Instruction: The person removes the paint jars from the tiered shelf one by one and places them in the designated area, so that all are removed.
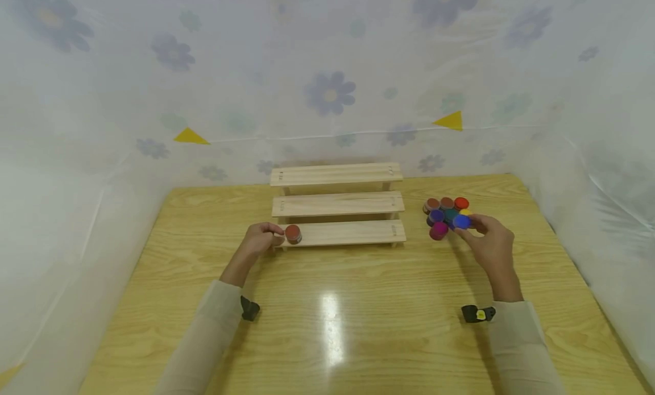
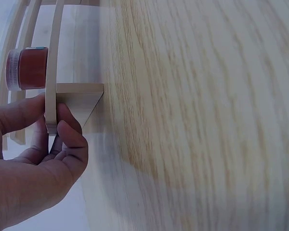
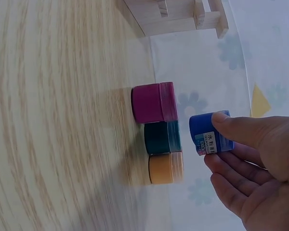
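My left hand (image 1: 260, 239) grips the left end of the lowest board of a three-step wooden rack (image 1: 348, 233). In the left wrist view, thumb and fingers pinch that board (image 2: 51, 72) from both faces. Just beside the thumb, a reddish-brown paint jar (image 1: 293, 234) stands on the board. On the right, my right hand (image 1: 492, 244) holds a blue paint jar (image 3: 207, 132) between thumb and fingers, raised off the table. Under and beside it several paint jars are grouped, among them a magenta jar (image 3: 154, 102), a dark green jar (image 3: 161, 137) and a yellow jar (image 3: 166, 168).
The rack's middle board (image 1: 338, 204) and top board (image 1: 338, 174) rise behind the lowest one. At the far side of the jar group are a red jar (image 1: 461, 203) and brown jars (image 1: 432, 205). A flowered sheet (image 1: 327, 59) hangs behind the wooden table (image 1: 286, 327).
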A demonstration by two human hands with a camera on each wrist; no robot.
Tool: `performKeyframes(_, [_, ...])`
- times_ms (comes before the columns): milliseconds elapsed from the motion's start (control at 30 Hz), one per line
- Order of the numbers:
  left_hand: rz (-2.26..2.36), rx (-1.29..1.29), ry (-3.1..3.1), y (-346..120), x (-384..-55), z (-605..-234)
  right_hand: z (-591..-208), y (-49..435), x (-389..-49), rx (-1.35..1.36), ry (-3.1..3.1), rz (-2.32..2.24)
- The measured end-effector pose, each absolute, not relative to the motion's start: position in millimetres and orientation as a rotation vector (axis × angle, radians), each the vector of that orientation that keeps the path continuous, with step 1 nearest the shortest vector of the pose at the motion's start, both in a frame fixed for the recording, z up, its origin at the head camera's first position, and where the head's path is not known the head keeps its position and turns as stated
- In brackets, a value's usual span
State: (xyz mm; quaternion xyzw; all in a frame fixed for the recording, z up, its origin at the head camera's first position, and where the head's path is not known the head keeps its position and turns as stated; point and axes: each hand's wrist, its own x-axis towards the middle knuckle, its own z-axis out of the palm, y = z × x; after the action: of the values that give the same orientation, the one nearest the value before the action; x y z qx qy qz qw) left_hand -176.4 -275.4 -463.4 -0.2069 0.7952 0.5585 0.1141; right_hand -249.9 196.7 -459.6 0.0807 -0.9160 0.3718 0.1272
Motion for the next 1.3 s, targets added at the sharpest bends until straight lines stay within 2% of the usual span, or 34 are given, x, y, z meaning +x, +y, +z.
performKeyframes(1300, [1.674, -0.570, 2.325, -278, -177, -466, -476, 198, -263, 0.172, -2.897, 1.056])
